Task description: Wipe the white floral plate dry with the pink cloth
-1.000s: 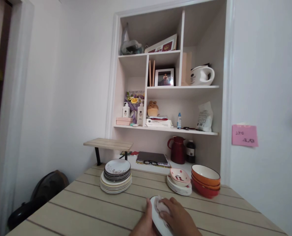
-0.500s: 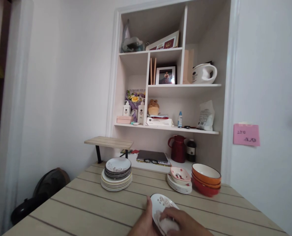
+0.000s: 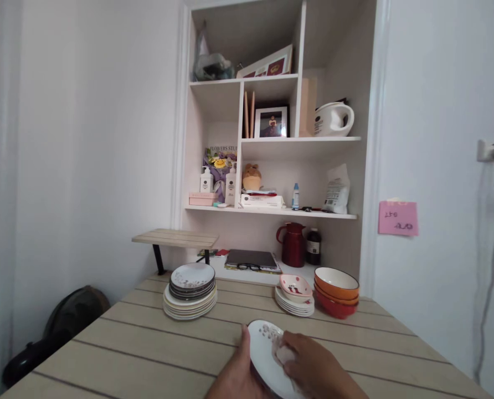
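My left hand grips the left rim of a white plate with a small floral pattern, held tilted just above the wooden table. My right hand lies on the plate's face with fingers closed on a small pale cloth pressed against it. Both hands sit at the bottom edge of the view, near the table's front.
A stack of plates stands at the table's back left. A pink dish on white plates and stacked orange and red bowls stand at the back right. Behind are wall shelves with a red jug.
My right hand with the cloth slid down the plate's face, then back up toward its middle. The view shifted slightly right, showing a wall socket and cable.
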